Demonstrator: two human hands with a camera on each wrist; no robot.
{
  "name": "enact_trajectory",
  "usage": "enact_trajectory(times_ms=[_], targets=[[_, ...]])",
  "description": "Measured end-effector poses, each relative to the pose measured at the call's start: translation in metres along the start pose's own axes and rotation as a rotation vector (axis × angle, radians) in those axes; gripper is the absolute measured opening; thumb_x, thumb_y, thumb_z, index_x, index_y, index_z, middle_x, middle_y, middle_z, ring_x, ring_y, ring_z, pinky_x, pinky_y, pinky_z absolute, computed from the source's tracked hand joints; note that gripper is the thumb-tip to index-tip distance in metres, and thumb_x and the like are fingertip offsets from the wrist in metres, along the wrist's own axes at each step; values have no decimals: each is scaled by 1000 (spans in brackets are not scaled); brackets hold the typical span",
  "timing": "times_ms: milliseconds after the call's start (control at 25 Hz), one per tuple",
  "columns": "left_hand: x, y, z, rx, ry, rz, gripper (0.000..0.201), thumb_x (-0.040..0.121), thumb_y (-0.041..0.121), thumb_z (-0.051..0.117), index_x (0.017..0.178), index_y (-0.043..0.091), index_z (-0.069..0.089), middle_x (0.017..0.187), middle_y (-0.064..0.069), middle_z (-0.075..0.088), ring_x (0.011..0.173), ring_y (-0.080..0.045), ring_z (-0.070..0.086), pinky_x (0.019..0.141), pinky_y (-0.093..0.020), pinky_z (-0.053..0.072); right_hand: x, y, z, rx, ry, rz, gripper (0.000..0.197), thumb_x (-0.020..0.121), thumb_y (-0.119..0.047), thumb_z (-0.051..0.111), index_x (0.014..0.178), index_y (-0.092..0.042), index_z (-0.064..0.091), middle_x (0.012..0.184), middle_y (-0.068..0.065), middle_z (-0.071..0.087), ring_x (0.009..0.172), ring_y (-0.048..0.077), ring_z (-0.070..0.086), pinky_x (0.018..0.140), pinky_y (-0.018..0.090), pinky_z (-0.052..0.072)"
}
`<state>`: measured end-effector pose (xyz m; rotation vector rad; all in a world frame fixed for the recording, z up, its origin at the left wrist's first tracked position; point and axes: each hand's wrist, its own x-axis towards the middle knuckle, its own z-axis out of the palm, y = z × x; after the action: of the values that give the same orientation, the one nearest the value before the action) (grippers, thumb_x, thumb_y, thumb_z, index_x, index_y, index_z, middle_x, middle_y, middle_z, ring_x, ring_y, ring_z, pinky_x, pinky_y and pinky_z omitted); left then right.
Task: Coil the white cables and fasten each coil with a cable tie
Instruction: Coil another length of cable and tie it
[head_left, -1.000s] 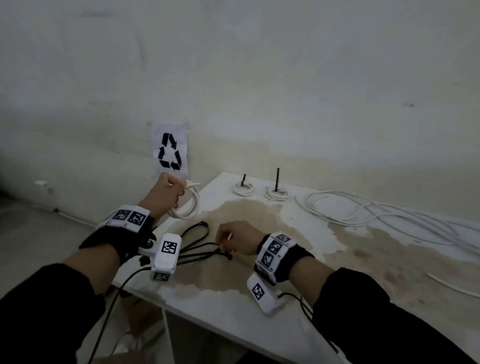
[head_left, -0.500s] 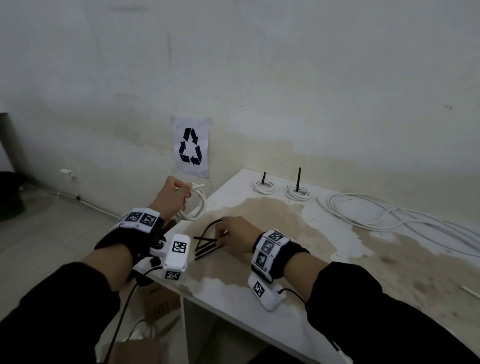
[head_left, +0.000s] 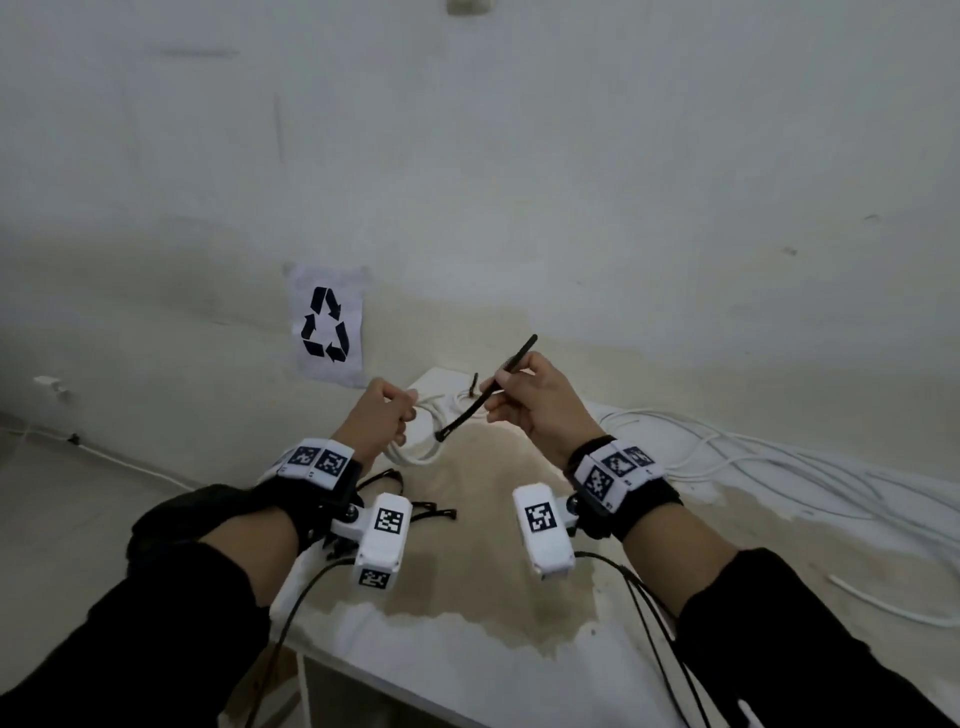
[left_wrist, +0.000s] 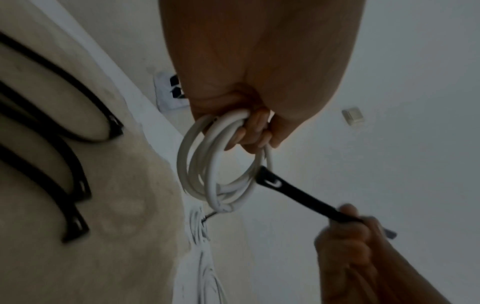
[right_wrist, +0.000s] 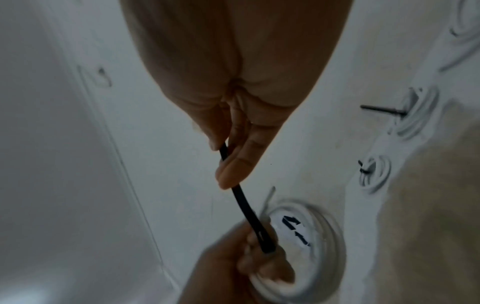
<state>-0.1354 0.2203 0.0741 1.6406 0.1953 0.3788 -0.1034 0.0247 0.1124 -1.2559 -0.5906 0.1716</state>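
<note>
My left hand (head_left: 387, 410) (left_wrist: 255, 131) grips a white cable coil (head_left: 415, 449) (left_wrist: 207, 164) by its top, held above the table's far left corner. My right hand (head_left: 524, 402) (right_wrist: 231, 150) pinches a black cable tie (head_left: 488, 392) (left_wrist: 298, 195) (right_wrist: 249, 211) near its middle, raised beside the coil. The tie's head end points at the coil and lies against its rim in the left wrist view. Two tied white coils (right_wrist: 374, 174) (right_wrist: 415, 113) lie flat near the table's back edge.
Several spare black cable ties (head_left: 415, 506) (left_wrist: 64, 164) lie on the stained white table (head_left: 467, 649) near its left edge. A loose tangle of white cable (head_left: 779, 467) spreads over the table's right side. A recycling sign (head_left: 327, 325) hangs on the wall.
My right hand lifted off the table with one black tie and rose toward the coil. My left hand with the coil moved right, over the table corner. The head view tilted.
</note>
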Motion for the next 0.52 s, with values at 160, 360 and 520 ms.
enact_trajectory(times_ms=[160, 360, 520], targets=[[0, 14, 64, -49, -143, 1, 19, 98, 18, 49, 82, 13, 40, 70, -6, 46, 54, -14, 37, 52, -25, 34, -19, 7, -21, -361, 26, -139, 14, 95, 1, 47, 88, -10, 42, 82, 15, 62, 63, 20, 66, 67, 36, 60], [0, 24, 119, -218, -340, -45, 25, 99, 19, 48, 113, -1, 50, 65, -1, 44, 41, -5, 37, 45, -19, 38, -44, 21, -66, -833, 80, -320, 15, 89, -4, 56, 82, -12, 46, 100, 10, 64, 93, 27, 63, 81, 45, 52], [-2, 27, 145, -363, -459, -131, 18, 100, 18, 44, 103, 1, 51, 53, 6, 45, 37, -3, 32, 43, -16, 38, -57, 18, -98, -904, 81, -409, 6, 90, -5, 55, 87, -6, 49, 107, 5, 61, 93, 23, 60, 81, 39, 51]])
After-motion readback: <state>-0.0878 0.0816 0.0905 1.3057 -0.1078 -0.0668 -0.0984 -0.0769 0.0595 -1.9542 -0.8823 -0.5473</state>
